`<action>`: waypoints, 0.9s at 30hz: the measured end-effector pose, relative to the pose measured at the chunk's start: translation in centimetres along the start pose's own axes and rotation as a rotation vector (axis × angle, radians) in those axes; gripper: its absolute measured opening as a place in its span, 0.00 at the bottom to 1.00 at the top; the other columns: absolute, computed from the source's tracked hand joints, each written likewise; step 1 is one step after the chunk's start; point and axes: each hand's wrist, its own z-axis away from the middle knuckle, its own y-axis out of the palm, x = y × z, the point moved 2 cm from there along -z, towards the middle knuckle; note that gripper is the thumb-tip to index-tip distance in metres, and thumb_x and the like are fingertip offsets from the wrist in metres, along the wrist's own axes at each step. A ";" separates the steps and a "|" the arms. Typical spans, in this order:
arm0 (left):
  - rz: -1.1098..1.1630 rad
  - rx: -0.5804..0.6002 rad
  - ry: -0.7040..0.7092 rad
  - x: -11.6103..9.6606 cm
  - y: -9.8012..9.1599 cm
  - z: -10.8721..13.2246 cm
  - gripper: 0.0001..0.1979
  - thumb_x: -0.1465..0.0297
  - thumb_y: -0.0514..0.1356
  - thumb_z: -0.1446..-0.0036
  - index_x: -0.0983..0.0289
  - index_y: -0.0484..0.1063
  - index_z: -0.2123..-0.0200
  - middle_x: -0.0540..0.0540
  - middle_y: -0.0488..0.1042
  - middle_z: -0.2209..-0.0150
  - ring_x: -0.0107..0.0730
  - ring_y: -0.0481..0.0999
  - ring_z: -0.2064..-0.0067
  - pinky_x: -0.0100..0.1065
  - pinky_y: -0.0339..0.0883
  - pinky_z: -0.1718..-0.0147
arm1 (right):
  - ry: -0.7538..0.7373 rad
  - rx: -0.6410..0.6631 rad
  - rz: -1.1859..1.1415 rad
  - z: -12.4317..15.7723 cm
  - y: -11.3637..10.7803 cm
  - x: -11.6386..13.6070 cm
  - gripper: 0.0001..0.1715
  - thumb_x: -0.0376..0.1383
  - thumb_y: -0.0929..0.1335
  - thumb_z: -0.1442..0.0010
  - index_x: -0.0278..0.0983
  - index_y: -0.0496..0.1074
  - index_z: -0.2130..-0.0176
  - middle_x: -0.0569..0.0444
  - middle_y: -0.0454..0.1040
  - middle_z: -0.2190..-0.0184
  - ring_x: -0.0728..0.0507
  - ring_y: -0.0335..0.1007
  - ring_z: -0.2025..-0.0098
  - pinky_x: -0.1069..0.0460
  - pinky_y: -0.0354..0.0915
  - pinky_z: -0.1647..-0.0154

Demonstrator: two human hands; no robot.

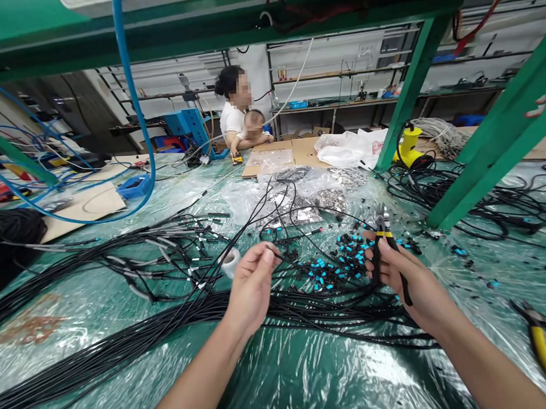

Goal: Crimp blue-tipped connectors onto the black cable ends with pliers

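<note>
My left hand [252, 283] pinches the end of a thin black cable [274, 252] between thumb and fingers, just above a long bundle of black cables [125, 341] lying across the bench. My right hand [403, 277] grips black-handled pliers [384, 230] with a yellow band, jaws pointing up. Between the hands lies a scatter of small blue and black connector pieces [342, 262] on the plastic-covered green bench [305, 370].
Yellow-handled pliers [542, 344] lie at the right edge. Green frame legs [490, 143] stand at the right. Bags of metal parts [326, 199], a white tape roll [231, 261], cardboard [89, 205], a blue tray [135, 186] and blue hoses [135, 102] are around. Two people [238, 119] sit at the far side.
</note>
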 end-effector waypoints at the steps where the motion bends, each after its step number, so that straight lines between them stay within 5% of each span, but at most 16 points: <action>1: 0.008 -0.044 0.046 -0.4 -0.3 -0.3 0.06 0.68 0.68 0.47 0.62 0.77 0.65 0.49 0.72 0.65 0.25 0.69 0.65 0.27 0.66 0.61 | -0.007 -0.001 -0.002 -0.1 -0.2 0.1 0.27 0.51 0.71 0.44 0.46 0.72 0.47 0.57 0.71 0.65 0.48 0.67 0.65 0.56 0.68 0.66; 5: 0.127 -0.033 0.062 -1.9 -1.1 -1.3 0.05 0.70 0.66 0.45 0.62 0.74 0.65 0.46 0.69 0.70 0.21 0.65 0.73 0.26 0.65 0.68 | -0.019 -0.020 -0.006 -0.4 -0.8 0.4 0.28 0.52 0.71 0.45 0.46 0.72 0.48 0.57 0.72 0.66 0.47 0.68 0.66 0.56 0.69 0.67; 8: 0.153 -0.068 0.097 -2.8 -1.8 -1.8 0.06 0.69 0.67 0.46 0.61 0.72 0.66 0.46 0.70 0.71 0.24 0.70 0.70 0.26 0.66 0.67 | -0.026 -0.034 -0.013 -0.5 -1.0 0.6 0.27 0.53 0.72 0.46 0.46 0.73 0.49 0.57 0.73 0.66 0.47 0.69 0.67 0.55 0.69 0.68; 11: 0.057 -0.141 0.213 -3.3 -2.4 -2.2 0.08 0.69 0.65 0.44 0.57 0.71 0.61 0.50 0.76 0.56 0.31 0.75 0.53 0.28 0.67 0.61 | -0.044 -0.039 -0.016 -0.5 -1.1 0.7 0.26 0.52 0.72 0.47 0.47 0.74 0.50 0.56 0.74 0.67 0.45 0.70 0.66 0.54 0.69 0.68; 15: -0.105 -0.096 0.190 -2.8 -2.9 -2.9 0.21 0.70 0.65 0.44 0.51 0.65 0.48 0.54 0.62 0.36 0.39 0.64 0.38 0.36 0.64 0.51 | -0.047 -0.042 -0.007 -0.5 -1.0 0.6 0.26 0.52 0.72 0.46 0.47 0.73 0.49 0.56 0.73 0.66 0.45 0.69 0.65 0.54 0.69 0.67; 19: -0.467 -0.118 0.119 -1.4 -3.7 -3.0 0.27 0.66 0.65 0.45 0.56 0.62 0.43 0.60 0.70 0.43 0.42 0.70 0.43 0.41 0.63 0.49 | -0.071 -0.058 0.035 -0.3 -0.9 0.6 0.27 0.52 0.72 0.47 0.46 0.74 0.49 0.56 0.73 0.67 0.46 0.68 0.65 0.55 0.69 0.67; 23: -1.014 0.130 0.238 0.0 -3.7 -2.4 0.17 0.65 0.65 0.45 0.60 0.73 0.52 0.58 0.75 0.53 0.43 0.74 0.52 0.43 0.65 0.51 | -0.099 -0.069 0.059 -0.3 -0.7 0.9 0.27 0.52 0.72 0.47 0.45 0.74 0.50 0.57 0.72 0.67 0.47 0.67 0.67 0.55 0.68 0.69; 27: -1.394 0.274 0.325 1.6 -3.3 -1.4 0.17 0.67 0.63 0.43 0.60 0.72 0.50 0.59 0.74 0.52 0.47 0.73 0.51 0.48 0.65 0.50 | -0.154 -0.126 0.050 -0.5 -1.3 1.5 0.27 0.51 0.72 0.47 0.45 0.74 0.50 0.57 0.71 0.67 0.47 0.67 0.67 0.54 0.67 0.67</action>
